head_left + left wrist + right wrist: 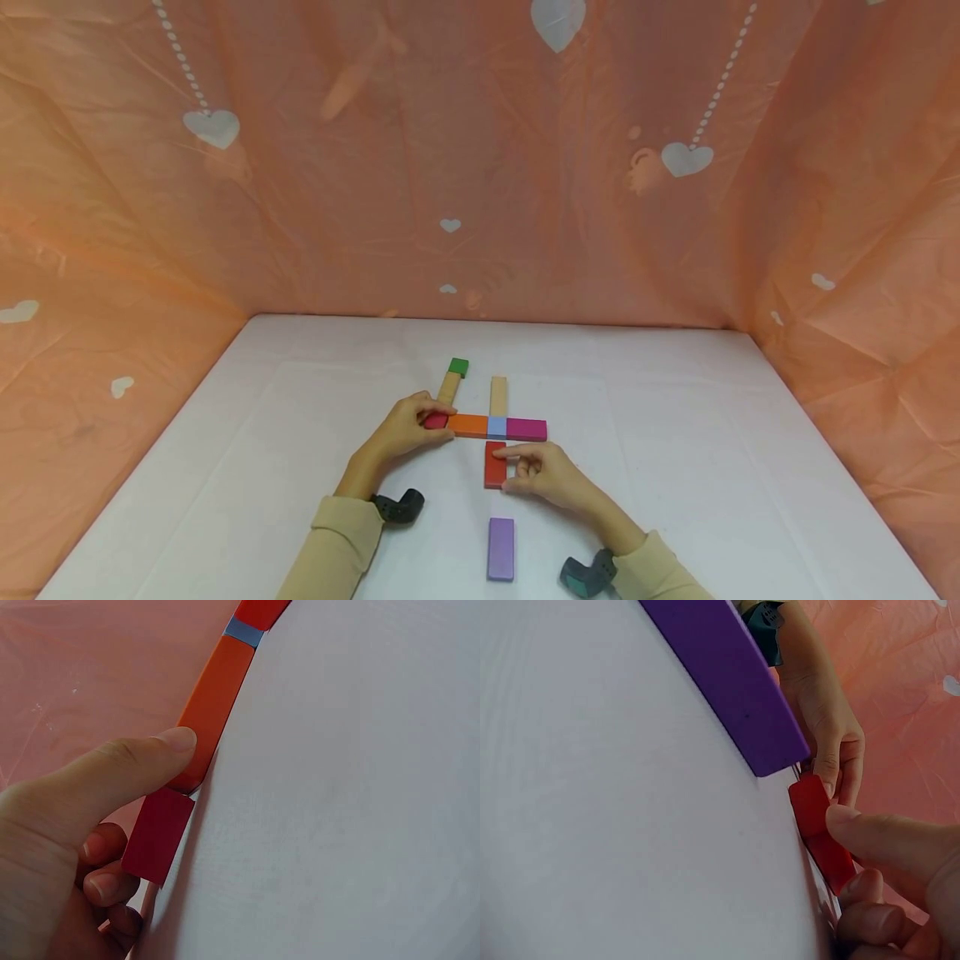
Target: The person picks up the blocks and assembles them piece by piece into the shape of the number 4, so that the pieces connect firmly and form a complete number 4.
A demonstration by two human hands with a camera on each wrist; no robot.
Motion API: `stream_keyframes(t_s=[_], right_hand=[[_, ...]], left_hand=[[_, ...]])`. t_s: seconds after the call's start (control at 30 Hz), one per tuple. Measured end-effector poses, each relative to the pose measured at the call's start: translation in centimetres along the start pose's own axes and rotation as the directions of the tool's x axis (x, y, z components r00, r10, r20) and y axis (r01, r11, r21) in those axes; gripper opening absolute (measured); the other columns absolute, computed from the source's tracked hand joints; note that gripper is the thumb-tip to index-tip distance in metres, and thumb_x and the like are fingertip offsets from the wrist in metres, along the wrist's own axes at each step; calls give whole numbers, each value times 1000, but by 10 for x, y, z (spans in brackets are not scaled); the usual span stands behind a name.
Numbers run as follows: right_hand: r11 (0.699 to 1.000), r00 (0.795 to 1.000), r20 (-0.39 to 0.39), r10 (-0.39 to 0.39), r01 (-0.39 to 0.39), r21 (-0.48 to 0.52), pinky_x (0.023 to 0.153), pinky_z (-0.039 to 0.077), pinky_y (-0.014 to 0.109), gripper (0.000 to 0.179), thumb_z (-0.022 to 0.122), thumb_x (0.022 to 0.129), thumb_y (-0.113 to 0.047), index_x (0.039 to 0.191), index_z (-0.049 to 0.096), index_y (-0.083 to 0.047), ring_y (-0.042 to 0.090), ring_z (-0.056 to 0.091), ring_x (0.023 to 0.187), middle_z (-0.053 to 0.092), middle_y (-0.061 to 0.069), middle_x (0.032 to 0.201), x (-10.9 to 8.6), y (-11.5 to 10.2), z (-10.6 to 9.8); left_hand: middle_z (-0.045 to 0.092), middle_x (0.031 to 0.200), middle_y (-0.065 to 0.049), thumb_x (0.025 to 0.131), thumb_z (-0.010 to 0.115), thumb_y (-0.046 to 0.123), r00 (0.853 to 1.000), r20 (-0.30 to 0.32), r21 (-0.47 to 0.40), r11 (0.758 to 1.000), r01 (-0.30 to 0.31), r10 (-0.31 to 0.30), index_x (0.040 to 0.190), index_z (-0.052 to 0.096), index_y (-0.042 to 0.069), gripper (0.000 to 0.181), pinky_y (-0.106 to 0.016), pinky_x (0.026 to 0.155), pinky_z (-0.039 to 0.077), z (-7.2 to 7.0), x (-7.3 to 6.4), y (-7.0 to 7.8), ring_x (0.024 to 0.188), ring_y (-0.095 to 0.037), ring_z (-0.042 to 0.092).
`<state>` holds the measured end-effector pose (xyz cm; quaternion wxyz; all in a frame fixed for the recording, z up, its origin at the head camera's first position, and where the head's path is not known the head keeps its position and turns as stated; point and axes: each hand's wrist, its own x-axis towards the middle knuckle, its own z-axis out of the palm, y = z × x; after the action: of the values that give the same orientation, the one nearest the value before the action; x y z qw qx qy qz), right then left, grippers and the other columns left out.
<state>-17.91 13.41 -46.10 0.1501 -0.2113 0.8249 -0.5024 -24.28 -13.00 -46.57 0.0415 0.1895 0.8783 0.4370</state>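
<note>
My left hand [402, 427] pinches the left end of an orange block [468, 426], thumb on its near side and forefinger at its far side. A crimson block [157, 835] meets that end beside the curled fingers. My right hand [553, 477] holds a red block [494, 465], forefinger on top and thumb at its right edge; in the right wrist view the forefinger is hidden. To the right of the orange block follow a small light blue block [497, 427] and a magenta block [527, 430]. The red block lies just nearer than the light blue one.
A purple block [501, 550] lies nearer the front. Behind the row are two plain wooden blocks, one [498, 396] straight and one [449, 387] slanted, with a green block [459, 367] at its far end. Orange cloth [480, 167] surrounds the white table [652, 383].
</note>
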Motion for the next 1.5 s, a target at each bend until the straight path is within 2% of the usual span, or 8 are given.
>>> stream_keyframes(t_s=[0.2, 0.57, 1.03, 1.5], right_hand=[[1000, 1000, 5, 8, -8, -8, 54, 31, 15, 42, 75, 81, -13, 120, 66, -1, 0, 39, 58, 44, -2, 65, 2, 0, 0], [1000, 1000, 2, 24, -24, -2, 54, 30, 16, 42, 75, 82, -13, 121, 66, -2, 1, 39, 57, 43, -2, 64, 3, 1, 0], [999, 999, -17, 27, -27, -25, 55, 32, 16, 41, 74, 83, -14, 121, 66, -2, 1, 40, 59, 41, -2, 65, 6, 5, 1], [1000, 1000, -16, 16, -17, -18, 55, 33, 16, 42, 73, 84, -14, 122, 64, -1, 0, 40, 60, 43, -2, 67, 6, 4, 0]], left_hand=[[55, 84, -7, 76, 80, 16, 1000, -1, 2, 1000, -21, 21, 104, 73, 6, 30, -19, 64, 34, -1, -1, 0, 78, -13, 42], [54, 85, -8, 76, 80, 17, 1000, 9, -14, 1000, 15, -15, 105, 74, 8, 31, -20, 65, 33, 0, 1, -1, 81, -15, 43], [54, 83, -7, 76, 80, 16, 1000, 6, 6, 1000, -24, 24, 104, 74, 7, 30, -19, 63, 33, 0, 1, -2, 77, -13, 42], [54, 83, -6, 77, 80, 16, 1000, -4, 14, 1000, -21, 21, 103, 74, 7, 29, -19, 65, 32, 0, 0, 0, 78, -12, 42]])
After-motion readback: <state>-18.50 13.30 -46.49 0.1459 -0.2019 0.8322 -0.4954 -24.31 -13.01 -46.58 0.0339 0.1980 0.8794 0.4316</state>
